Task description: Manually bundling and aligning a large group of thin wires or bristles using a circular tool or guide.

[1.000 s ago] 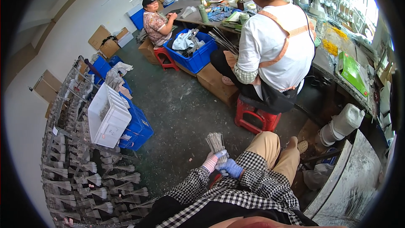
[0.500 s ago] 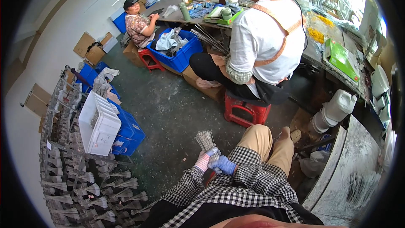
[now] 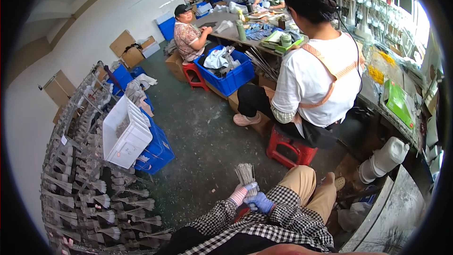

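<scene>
A bundle of thin greyish metal rods point(image 3: 245, 174) stands upright in front of my lap, its upper ends fanned a little apart. My left hand point(image 3: 239, 193), in a pale pinkish glove, is closed around the lower part of the bundle. Against its bottom end, my right hand point(image 3: 259, 203), in a bluish-purple glove, is closed too, with the fingertips partly hidden. The rods' lower ends are covered by the two gloves.
Left of me a rack point(image 3: 71, 179) carries several similar bundles. Beside it a white bin point(image 3: 141, 134) rests against a blue crate point(image 3: 163, 153). Ahead, a co-worker point(image 3: 316, 75) sits on a red stool point(image 3: 292, 147) at a cluttered worktable point(image 3: 224, 30). White jugs point(image 3: 384, 160) stand to the right.
The view has tilted up and turned left, so the surroundings appear lower and further right. Both hands keep hold of the rod bundle.
</scene>
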`<state>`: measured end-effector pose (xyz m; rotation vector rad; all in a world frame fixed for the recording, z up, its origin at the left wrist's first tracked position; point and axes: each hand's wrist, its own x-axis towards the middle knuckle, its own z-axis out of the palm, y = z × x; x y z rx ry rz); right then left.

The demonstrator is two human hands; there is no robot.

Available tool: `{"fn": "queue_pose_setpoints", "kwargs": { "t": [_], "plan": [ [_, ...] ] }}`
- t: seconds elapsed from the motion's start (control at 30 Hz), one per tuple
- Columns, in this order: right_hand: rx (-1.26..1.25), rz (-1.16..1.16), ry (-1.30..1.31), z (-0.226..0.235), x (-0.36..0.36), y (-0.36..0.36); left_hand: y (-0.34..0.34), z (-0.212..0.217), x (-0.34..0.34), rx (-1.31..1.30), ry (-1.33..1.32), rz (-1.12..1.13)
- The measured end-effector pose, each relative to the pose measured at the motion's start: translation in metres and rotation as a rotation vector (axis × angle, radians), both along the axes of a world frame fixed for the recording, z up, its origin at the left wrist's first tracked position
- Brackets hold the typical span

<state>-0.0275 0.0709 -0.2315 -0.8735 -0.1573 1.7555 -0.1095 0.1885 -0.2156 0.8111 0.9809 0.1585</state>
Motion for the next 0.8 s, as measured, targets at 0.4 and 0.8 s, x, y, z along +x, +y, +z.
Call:
{"fn": "queue_pose_setpoints", "kwargs": {
  "t": [0.4, 0.8],
  "plan": [
    [-0.014, 0.056, -0.039, 0.015, 0.006, 0.011, 0.006, 0.01, -0.004, -0.001, -0.076, 0.037],
    [0.031, 0.031, -0.056, 0.032, 0.001, 0.0, -0.004, 0.021, -0.008, 0.077, -0.085, 0.011]
  ]
}}
